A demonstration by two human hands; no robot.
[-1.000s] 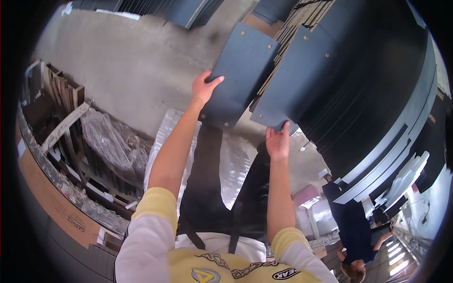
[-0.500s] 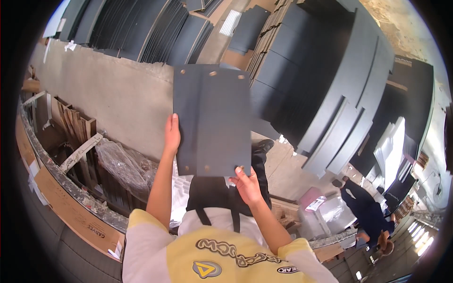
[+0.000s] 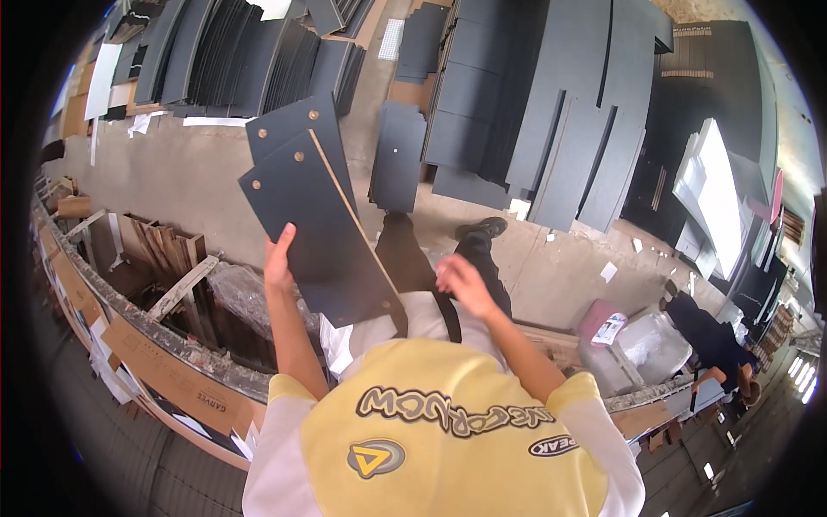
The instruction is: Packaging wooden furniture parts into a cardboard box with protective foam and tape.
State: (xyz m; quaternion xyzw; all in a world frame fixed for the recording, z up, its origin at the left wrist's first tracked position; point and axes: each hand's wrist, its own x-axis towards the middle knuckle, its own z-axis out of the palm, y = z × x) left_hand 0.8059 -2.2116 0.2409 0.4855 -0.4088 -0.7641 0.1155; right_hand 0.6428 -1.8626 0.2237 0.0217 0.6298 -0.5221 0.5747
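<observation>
Two dark grey panels (image 3: 323, 233) overlap at a slant in front of my body. Their far ends carry round wooden-looking spots, and a pale bare edge runs down the upper one. My left hand (image 3: 280, 258) grips their left side, the thumb lying on the upper panel's face. To the right of the panels, my right hand (image 3: 463, 283) hovers above my lap. Its fingers are loosely bent and a little blurred, touching neither panel, and I see nothing in them.
Upright rows of dark panels (image 3: 258, 60) stand at the far left. A big stack of dark boards (image 3: 551, 121) fills the far right, and a lone dark panel (image 3: 398, 155) lies before it. Clear plastic wrap (image 3: 245, 293) lies at left. A person in dark clothes (image 3: 711, 336) is at right.
The panels have swung from straight to slanted, tipping left, and fanned apart at the far end. My right hand has let go of their near right corner and moved away.
</observation>
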